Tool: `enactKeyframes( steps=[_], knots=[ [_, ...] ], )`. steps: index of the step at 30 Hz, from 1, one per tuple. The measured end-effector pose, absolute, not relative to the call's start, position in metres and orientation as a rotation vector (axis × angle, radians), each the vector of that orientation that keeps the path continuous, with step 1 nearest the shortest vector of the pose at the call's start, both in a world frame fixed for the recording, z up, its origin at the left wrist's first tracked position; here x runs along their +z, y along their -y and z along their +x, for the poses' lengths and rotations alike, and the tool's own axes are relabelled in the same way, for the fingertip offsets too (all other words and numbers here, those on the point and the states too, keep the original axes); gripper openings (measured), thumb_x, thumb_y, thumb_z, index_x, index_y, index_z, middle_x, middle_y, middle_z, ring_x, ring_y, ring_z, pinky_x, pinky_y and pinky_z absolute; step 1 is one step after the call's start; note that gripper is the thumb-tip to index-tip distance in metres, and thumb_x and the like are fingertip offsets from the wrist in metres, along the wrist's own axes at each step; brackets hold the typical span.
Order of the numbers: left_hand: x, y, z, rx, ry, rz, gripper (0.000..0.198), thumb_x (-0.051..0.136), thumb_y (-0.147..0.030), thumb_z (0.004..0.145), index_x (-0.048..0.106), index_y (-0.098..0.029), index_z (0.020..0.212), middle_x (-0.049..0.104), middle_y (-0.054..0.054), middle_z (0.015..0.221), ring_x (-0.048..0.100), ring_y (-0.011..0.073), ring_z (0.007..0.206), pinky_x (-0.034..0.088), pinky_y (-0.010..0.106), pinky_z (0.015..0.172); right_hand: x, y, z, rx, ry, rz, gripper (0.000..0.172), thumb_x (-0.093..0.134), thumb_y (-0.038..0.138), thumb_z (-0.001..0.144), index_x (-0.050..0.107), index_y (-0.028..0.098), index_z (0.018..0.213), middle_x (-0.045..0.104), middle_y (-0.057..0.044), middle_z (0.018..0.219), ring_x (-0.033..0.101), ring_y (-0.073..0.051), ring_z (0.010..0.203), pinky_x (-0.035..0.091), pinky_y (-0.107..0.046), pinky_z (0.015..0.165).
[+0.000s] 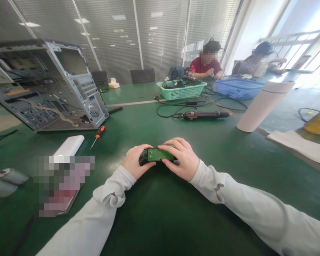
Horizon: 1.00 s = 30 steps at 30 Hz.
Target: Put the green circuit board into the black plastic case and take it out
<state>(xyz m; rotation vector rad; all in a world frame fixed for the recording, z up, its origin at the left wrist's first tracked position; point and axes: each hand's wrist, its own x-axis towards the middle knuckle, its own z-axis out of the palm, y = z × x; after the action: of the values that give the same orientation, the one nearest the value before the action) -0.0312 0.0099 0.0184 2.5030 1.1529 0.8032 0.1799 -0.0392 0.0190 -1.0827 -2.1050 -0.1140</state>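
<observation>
Between my two hands is a small black device with a bare green circuit board (158, 154) facing up. My left hand (136, 161) grips its left end, thumb along the near edge and fingers along the far edge. On the other end, my right hand (182, 158) is closed, its fingers and thumb pressed on the board's right part, which they partly hide. The device is low over the green table (154, 213); whether it touches the surface I cannot tell. An orange-and-black screwdriver (100, 132) lies to the left beyond my left hand.
An open computer case (69, 85) stands at the left. Nearby lie a white box-shaped item (70, 145) and a blurred-out flat object (66, 188). Ahead are an electric screwdriver (202, 115), a green basket (181, 93) of cables, a blue basket (234, 90) and a tumbler (264, 106). Two people sit beyond.
</observation>
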Motion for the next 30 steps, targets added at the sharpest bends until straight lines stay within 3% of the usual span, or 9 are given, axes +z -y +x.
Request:
enactKeyframes(
  steps=[10,17,23,30],
  knots=[
    [0.023,-0.006,-0.028,0.827,-1.044,2.58,0.035,0.067,-0.032,0.067,0.057,-0.021,0.099,0.068,0.007,0.1,0.062,0.0268,0.092,0.047,0.041,0.083,0.029,0.042,0.16,-0.288,2.171,-1.032,0.031,0.073,0.027,0.082,0.06,0.017,0.108,0.052,-0.006,0.109,0.042,-0.022,0.107,0.04,-0.037,0.091],
    [0.025,-0.004,-0.028,0.928,-0.934,2.583,0.036,0.065,-0.024,0.067,0.057,-0.019,0.102,0.067,0.008,0.101,0.061,0.0262,0.093,0.047,0.041,0.083,0.032,0.05,0.154,-0.265,2.102,-0.947,0.015,0.056,0.02,0.087,0.054,0.012,0.1,0.054,-0.007,0.108,0.045,-0.022,0.106,0.041,-0.036,0.088],
    [0.025,-0.004,-0.029,0.967,-0.964,2.474,0.036,0.066,-0.032,0.071,0.057,-0.02,0.105,0.066,0.007,0.1,0.06,0.0244,0.093,0.046,0.04,0.086,0.039,0.051,0.159,-0.1,2.017,-0.928,0.018,0.041,0.023,0.093,0.05,0.013,0.104,0.054,-0.008,0.105,0.051,-0.019,0.099,0.044,-0.033,0.086],
    [0.019,-0.008,-0.031,0.843,-1.154,2.388,0.045,0.07,-0.038,0.069,0.057,-0.021,0.108,0.066,0.008,0.099,0.061,0.0259,0.092,0.047,0.043,0.085,0.057,0.054,0.174,-0.007,1.835,-0.879,0.019,0.044,0.028,0.09,0.05,0.015,0.103,0.054,-0.008,0.104,0.053,-0.019,0.1,0.045,-0.033,0.09]
  ],
)
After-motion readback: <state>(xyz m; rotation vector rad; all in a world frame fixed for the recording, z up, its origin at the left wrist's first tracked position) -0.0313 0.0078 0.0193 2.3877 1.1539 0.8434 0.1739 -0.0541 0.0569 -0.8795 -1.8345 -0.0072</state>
